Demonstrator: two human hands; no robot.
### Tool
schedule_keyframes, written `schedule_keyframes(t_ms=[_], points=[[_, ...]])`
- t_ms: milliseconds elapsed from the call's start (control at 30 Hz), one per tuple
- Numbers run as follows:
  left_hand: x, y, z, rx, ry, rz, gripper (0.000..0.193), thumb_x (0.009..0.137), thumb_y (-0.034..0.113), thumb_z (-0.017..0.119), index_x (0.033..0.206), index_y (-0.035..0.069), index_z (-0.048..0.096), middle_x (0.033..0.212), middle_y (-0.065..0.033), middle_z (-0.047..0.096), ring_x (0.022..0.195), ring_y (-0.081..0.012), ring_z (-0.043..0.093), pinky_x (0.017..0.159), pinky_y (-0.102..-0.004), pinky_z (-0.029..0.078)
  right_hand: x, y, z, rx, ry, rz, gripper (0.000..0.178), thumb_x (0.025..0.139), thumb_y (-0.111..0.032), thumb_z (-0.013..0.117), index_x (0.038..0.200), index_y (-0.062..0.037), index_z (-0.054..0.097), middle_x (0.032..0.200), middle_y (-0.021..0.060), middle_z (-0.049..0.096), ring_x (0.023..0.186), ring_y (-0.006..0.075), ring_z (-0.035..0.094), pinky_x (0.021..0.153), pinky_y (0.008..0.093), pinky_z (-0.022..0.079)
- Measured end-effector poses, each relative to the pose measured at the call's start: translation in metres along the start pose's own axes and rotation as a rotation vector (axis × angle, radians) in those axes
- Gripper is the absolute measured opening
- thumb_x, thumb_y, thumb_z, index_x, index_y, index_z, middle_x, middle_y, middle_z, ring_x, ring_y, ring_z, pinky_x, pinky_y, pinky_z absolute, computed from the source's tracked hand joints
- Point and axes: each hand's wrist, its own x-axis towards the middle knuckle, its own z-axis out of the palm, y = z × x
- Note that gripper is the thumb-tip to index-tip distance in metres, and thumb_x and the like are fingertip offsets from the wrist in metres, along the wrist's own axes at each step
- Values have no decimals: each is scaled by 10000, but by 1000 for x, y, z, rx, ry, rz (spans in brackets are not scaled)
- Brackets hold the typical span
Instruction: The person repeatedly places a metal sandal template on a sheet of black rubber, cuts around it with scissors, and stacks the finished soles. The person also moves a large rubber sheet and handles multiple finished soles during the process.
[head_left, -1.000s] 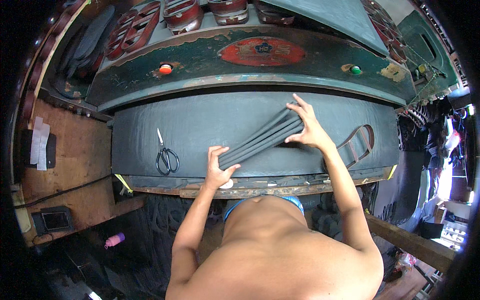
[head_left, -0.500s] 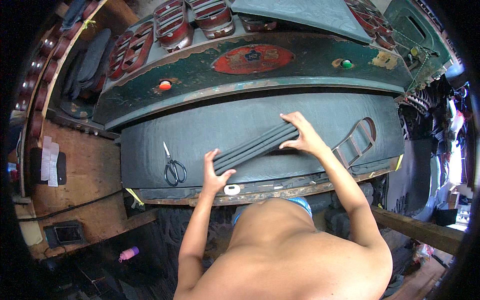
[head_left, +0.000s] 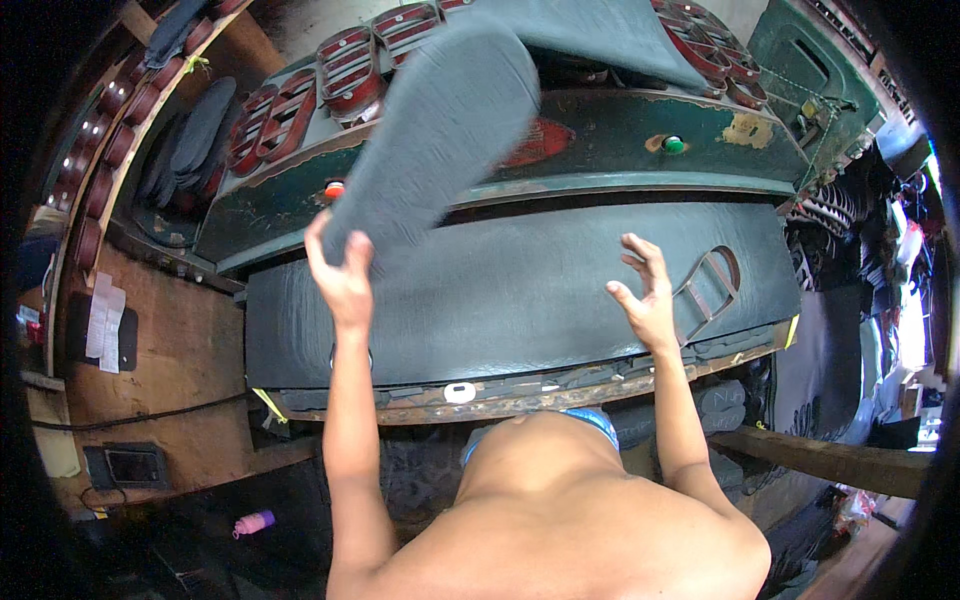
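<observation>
Head view: left hand (head_left: 343,283) clamps a grey sole-shaped sheet (head_left: 440,130) at upper centre; right hand (head_left: 645,295) hovers, fingers spread, over the dark mat (head_left: 520,300).

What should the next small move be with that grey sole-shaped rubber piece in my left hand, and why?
Probably lower it. The left hand pinches only the narrow end of the grey sole-shaped rubber piece, which hangs raised and blurred above the dark grey rubber sheet. The right hand hovers open and empty over that sheet, so it could likely steady the piece there.
</observation>
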Motion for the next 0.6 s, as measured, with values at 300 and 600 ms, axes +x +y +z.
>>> schedule_keyframes(t_ms=[300, 600], points=[[99, 55, 9, -370, -129, -185, 457, 1032, 345, 616, 1308, -18, 577, 1140, -105, 691, 925, -203, 711, 692, -369, 612, 34, -81, -65, -219, 217, -342, 613, 783, -53, 842, 1339, -25, 588, 1344, 130, 551, 1248, 251, 554, 1063, 387, 476], [157, 41, 9, -660, 79, -389, 611, 982, 493, 661, 1423, 97, 511, 1411, -86, 562, 1268, -252, 530, 1072, -542, 440, 65, -172, -88, -138, 274, -764, 613, 818, -226, 860, 1310, 6, 577, 1337, 233, 556, 1254, 331, 561, 1060, 464, 491]])
